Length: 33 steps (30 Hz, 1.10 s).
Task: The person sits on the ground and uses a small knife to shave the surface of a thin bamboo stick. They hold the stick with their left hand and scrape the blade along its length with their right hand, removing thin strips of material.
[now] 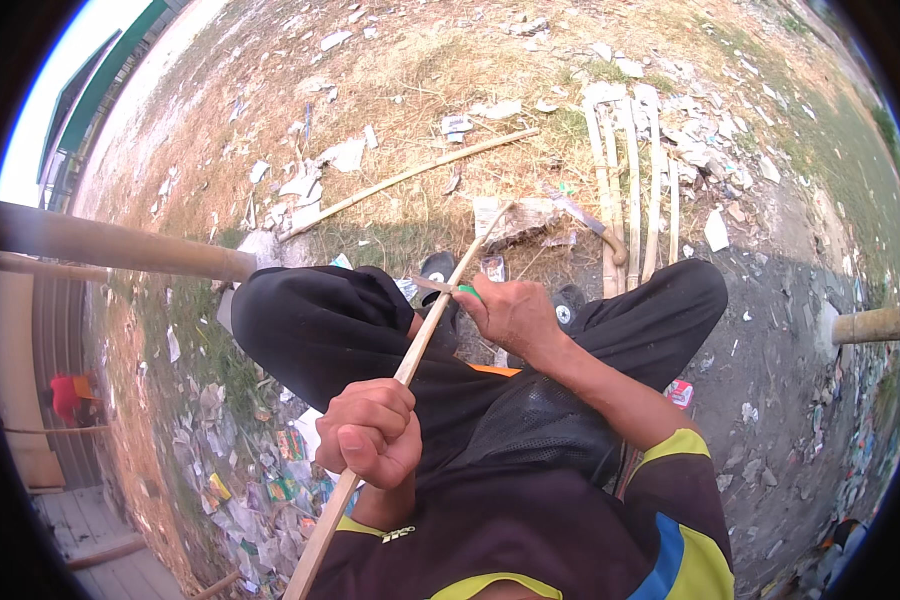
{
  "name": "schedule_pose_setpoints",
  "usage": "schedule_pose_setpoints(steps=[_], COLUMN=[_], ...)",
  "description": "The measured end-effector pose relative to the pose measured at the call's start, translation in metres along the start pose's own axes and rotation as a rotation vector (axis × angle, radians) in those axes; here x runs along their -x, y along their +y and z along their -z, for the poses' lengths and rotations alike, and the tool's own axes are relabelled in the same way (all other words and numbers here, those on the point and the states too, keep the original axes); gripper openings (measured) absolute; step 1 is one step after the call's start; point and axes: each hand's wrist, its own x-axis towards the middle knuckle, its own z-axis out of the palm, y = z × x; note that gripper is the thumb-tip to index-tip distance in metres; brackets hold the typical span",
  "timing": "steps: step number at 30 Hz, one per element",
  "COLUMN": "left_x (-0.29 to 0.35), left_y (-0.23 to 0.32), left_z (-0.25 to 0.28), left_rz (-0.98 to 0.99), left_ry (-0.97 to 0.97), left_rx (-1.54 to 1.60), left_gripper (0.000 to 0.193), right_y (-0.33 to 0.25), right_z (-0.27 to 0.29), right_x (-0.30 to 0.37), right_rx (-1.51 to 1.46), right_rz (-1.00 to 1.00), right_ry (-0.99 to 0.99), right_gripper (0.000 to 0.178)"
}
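A long pale bamboo strip (pixel 425 335) slants across my lap, from the lower edge up past my shins. My left hand (pixel 372 430) is closed around its lower part, the fingers wrapped tight. My right hand (pixel 515 315) grips a small knife (pixel 432 285) by its green handle, most of which is hidden by the fingers. The knife's blade lies crosswise against the strip, just above my knees' midline. Beyond the strip's far tip, a larger blade with a curved wooden handle (pixel 610 242) rests on the ground.
Several split bamboo lengths (pixel 632 180) lie side by side at the far right. Another bamboo pole (pixel 410 180) lies slanted on the dry grass ahead. Thick round poles (pixel 120 240) stand out at left and right (pixel 867 326). Paper and plastic litter (pixel 280 470) covers the ground.
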Motion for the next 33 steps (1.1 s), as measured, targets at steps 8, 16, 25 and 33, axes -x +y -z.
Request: schedule_pose_setpoints(steps=[8,16,25,33], left_x=[-0.001,-0.011,-0.020,-0.027], left_y=[0.001,0.000,-0.007,-0.008], left_z=[0.003,-0.008,0.003,0.007], left_rz=[-0.027,0.050,0.097,0.135], left_ry=[0.034,-0.001,0.018,0.081], left_rx=[-0.008,-0.012,-0.008,0.030], left_gripper=[0.043,0.041,0.043,0.045], right_y=[0.037,0.005,0.044,0.059], right_z=[0.026,0.010,-0.021,-0.037], right_x=[0.009,0.005,-0.034,-0.042], right_rx=[-0.122,-0.287,0.047,0.122], right_rz=[-0.355,-0.103,-0.274,-0.202], right_ry=[0.006,-0.034,-0.063,-0.057], right_gripper=[0.050,0.043,0.049,0.058])
